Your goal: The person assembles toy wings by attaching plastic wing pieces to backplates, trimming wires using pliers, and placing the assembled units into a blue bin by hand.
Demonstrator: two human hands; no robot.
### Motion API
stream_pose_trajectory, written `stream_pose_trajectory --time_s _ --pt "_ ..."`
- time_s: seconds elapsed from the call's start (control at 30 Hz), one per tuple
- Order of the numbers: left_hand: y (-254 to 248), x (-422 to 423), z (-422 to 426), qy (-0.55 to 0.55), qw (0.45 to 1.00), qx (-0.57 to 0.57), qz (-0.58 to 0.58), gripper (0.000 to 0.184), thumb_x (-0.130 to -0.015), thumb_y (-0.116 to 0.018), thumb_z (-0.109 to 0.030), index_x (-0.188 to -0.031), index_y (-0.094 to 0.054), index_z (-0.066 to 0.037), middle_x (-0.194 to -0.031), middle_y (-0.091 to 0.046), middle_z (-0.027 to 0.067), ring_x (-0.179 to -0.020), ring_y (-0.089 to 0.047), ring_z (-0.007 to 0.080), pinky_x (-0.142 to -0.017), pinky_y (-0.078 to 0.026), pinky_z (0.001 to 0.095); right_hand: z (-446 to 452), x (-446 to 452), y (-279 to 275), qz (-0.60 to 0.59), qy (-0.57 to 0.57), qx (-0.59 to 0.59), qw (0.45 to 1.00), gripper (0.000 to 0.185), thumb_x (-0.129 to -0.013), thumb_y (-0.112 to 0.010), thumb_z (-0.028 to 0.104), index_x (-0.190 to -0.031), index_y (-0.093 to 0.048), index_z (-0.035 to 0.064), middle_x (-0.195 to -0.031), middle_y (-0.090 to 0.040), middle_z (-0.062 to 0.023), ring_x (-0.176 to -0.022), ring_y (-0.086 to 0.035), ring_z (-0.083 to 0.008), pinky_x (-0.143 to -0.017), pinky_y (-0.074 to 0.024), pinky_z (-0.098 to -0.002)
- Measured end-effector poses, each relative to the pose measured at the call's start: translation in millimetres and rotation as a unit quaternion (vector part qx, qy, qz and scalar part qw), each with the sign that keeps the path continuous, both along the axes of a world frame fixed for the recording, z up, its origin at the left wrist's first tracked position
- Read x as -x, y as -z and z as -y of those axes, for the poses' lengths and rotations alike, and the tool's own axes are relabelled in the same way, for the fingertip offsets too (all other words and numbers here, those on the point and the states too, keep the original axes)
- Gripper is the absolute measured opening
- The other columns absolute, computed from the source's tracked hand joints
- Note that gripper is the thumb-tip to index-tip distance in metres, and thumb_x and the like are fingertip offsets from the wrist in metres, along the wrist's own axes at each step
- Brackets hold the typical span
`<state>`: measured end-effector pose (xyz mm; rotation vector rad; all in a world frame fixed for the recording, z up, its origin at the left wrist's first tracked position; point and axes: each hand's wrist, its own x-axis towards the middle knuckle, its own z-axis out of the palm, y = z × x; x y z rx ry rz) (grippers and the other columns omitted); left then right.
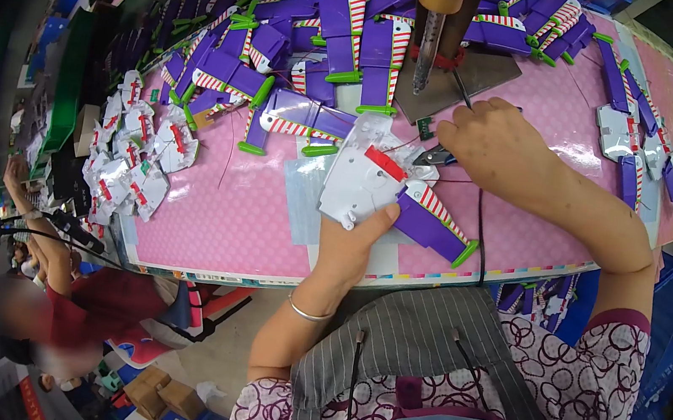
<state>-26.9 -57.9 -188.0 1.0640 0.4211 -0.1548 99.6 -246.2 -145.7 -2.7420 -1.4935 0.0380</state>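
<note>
My left hand (346, 249) grips the lower edge of a white plastic toy shell (351, 180) just above the table, thumb on top. A red strip (385, 163) lies across the shell. Purple wings with red-and-white striped edges and green tips are joined to it; one wing (434, 225) points toward my lower right. My right hand (493, 150) is closed around a dark metal tool that looks like pliers (434, 156). Its tip is at the shell's right side, near thin wires. A small green circuit board (425, 128) is just beyond the tip.
Many purple wings (338, 36) are heaped along the back. White shells (139, 159) are piled at left. A yellow-handled tool (434, 27) with a metal shaft hangs above a metal plate (490, 76). Finished-looking winged shells (619, 132) lie right. Another person (78, 303) sits at lower left.
</note>
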Motion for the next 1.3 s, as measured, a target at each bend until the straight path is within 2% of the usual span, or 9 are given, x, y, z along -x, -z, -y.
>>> stream_pose_trajectory --time_s 0.17,0.23,0.27,0.33,0.43,0.67,0.73,0.83,1.3 --pt "-3 -20 -6 0.025 1.000 -0.010 0.000 0.043 -0.079 -0.067 -0.004 -0.118 -0.049 -0.003 -0.108 -0.059 0.0067 -0.096 -0.058 0.0163 -0.081 -0.049 0.0308 1 -13 21 -0.020 0.004 -0.042 0.999 0.009 -0.070 -0.056 0.008 -0.078 -0.055 0.0046 -0.070 -0.058 -0.0106 -0.065 -0.062 -0.0258 -0.059 -0.0478 -0.0356" --pt "-11 -32 -5 -0.005 0.994 0.086 -0.066 0.042 -0.080 -0.065 -0.003 -0.118 -0.048 -0.004 -0.109 -0.059 0.0074 -0.097 -0.060 0.0184 -0.083 -0.050 0.0326 0 -16 22 -0.046 0.065 -0.062 0.995 0.007 -0.070 -0.056 0.008 -0.076 -0.056 0.0049 -0.068 -0.059 -0.0118 -0.064 -0.062 -0.0265 -0.058 -0.0478 -0.0369" --pt "-12 -35 -4 0.004 0.995 0.077 -0.067 0.042 -0.080 -0.065 -0.003 -0.118 -0.048 -0.004 -0.109 -0.059 0.0074 -0.097 -0.060 0.0184 -0.083 -0.050 0.0326 0 -16 23 -0.047 0.075 -0.071 0.994 0.007 -0.070 -0.056 0.008 -0.076 -0.056 0.0049 -0.068 -0.059 -0.0118 -0.064 -0.062 -0.0265 -0.058 -0.0478 -0.0369" --pt "-12 -43 0 -0.020 0.995 0.095 -0.036 0.040 -0.082 -0.064 -0.002 -0.118 -0.048 -0.005 -0.109 -0.059 0.0085 -0.097 -0.061 0.0197 -0.083 -0.052 0.0340 1 -22 22 -0.038 0.092 -0.079 0.992 0.011 -0.072 -0.057 0.014 -0.076 -0.061 0.0047 -0.068 -0.063 -0.0114 -0.066 -0.064 -0.0272 -0.059 -0.0484 -0.0394" --pt "-9 -53 2 -0.028 0.996 0.085 -0.027 0.040 -0.083 -0.063 -0.003 -0.119 -0.046 -0.005 -0.109 -0.058 0.0086 -0.098 -0.060 0.0197 -0.083 -0.053 0.0330 2 -30 22 -0.092 0.113 -0.060 0.987 0.013 -0.072 -0.057 0.014 -0.077 -0.062 0.0038 -0.072 -0.064 -0.0138 -0.068 -0.065 -0.0285 -0.059 -0.0492 -0.0410" --pt "-10 -64 4 -0.045 0.997 0.058 0.006 0.039 -0.084 -0.061 -0.002 -0.119 -0.045 -0.005 -0.109 -0.058 0.0082 -0.097 -0.060 0.0194 -0.081 -0.054 0.0330 3 -40 24 -0.131 0.137 -0.072 0.979 0.014 -0.072 -0.058 0.014 -0.077 -0.064 0.0025 -0.075 -0.064 -0.0182 -0.071 -0.065 -0.0317 -0.061 -0.0505 -0.0417" --pt "-8 -65 4 -0.047 0.998 0.044 0.014 0.037 -0.085 -0.059 -0.003 -0.120 -0.047 -0.005 -0.111 -0.058 0.0078 -0.100 -0.059 0.0193 -0.085 -0.052 0.0328 3 -42 20 -0.170 0.155 -0.038 0.972 0.026 -0.074 -0.066 0.025 -0.088 -0.062 0.0031 -0.078 -0.064 -0.0168 -0.075 -0.063 -0.0347 -0.067 -0.0497 -0.0425" --pt "-12 -69 6 -0.055 0.997 0.058 0.017 0.039 -0.084 -0.060 -0.002 -0.119 -0.044 -0.005 -0.108 -0.058 0.0079 -0.096 -0.060 0.0191 -0.082 -0.054 0.0336 3 -42 17 -0.178 0.163 -0.050 0.969 0.029 -0.073 -0.067 0.027 -0.089 -0.062 0.0027 -0.079 -0.065 -0.0168 -0.076 -0.063 -0.0349 -0.068 -0.0497 -0.0427" --pt "-13 -64 13 -0.088 0.991 0.104 0.016 0.041 -0.083 -0.061 -0.002 -0.121 -0.044 -0.006 -0.108 -0.058 0.0078 -0.097 -0.059 0.0188 -0.084 -0.051 0.0333 3 -40 18 -0.177 0.155 -0.055 0.970 0.028 -0.071 -0.067 0.022 -0.089 -0.060 0.0008 -0.079 -0.064 -0.0171 -0.075 -0.063 -0.0341 -0.066 -0.0500 -0.0424"
